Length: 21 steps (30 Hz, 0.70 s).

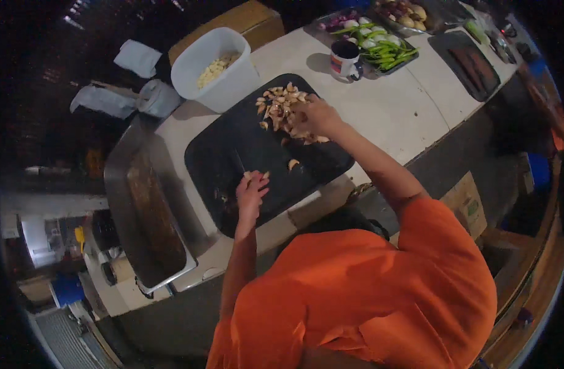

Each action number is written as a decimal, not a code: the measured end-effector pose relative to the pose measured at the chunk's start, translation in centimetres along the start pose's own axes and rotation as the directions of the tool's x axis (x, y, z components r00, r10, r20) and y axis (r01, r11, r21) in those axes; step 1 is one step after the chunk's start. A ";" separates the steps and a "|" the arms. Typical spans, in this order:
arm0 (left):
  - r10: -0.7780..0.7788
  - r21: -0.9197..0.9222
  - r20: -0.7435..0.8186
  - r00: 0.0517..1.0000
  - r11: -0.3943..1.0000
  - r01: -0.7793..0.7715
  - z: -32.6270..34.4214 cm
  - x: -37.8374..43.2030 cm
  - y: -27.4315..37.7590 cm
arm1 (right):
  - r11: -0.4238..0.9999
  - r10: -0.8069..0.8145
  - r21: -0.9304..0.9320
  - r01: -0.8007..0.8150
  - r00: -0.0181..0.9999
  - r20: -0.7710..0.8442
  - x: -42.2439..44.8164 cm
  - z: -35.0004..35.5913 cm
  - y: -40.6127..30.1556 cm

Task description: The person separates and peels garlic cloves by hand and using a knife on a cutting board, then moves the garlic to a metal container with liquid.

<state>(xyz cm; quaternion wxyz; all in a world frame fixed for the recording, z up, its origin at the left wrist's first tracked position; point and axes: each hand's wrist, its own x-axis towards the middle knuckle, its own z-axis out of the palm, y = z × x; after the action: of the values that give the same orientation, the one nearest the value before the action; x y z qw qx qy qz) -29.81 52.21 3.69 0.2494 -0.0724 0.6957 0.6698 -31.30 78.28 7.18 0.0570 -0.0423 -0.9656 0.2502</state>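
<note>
My left hand [250, 196] is over the near left part of a black tray [217, 152], its fingers curled. A thin knife blade [239, 160] juts out past the fingers; its handle is hidden in the hand. Small pale pieces, seemingly garlic, show at the fingertips. My right hand [319, 115] reaches into a heap of unpeeled garlic cloves [277, 104] at the tray's far side, touching it. Its fingertips are among the cloves, so any grip is hidden. One loose garlic clove [293, 163] lies between the hands. Behind the tray, a white plastic tub [185, 74] contains peeled garlic [215, 71].
A steel sink basin [171, 221] is at the left, beside a toilet-paper-like roll [158, 98]. Behind the tray stand a mug [344, 62], a tray of green chillies and onions [385, 53], and a cardboard box [263, 27]. A dark tray [487, 69] lies far right on the counter [388, 110].
</note>
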 end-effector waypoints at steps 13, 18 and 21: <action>-0.112 -0.028 0.006 0.994 0.993 0.112 -1.6 1.8 4.9 | 0.996 0.085 -0.015 -0.093 0.954 -0.289 -7.5 3.0 1.8; 0.062 -0.482 -0.288 0.956 0.853 -0.201 -4.2 -3.4 11.2 | 0.985 0.128 0.132 -0.107 0.978 -0.163 -6.6 3.5 0.0; 0.272 -0.661 -0.523 0.808 0.469 -0.585 -7.4 -5.1 16.4 | 0.990 -0.122 0.024 0.141 0.924 -0.363 -7.2 2.2 0.9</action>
<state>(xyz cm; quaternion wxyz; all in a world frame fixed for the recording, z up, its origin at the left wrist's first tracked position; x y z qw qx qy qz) -34.36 45.40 20.49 -0.1162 -0.1122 0.3463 0.9241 -24.44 77.21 4.23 0.2507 -0.0211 -0.9328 0.2579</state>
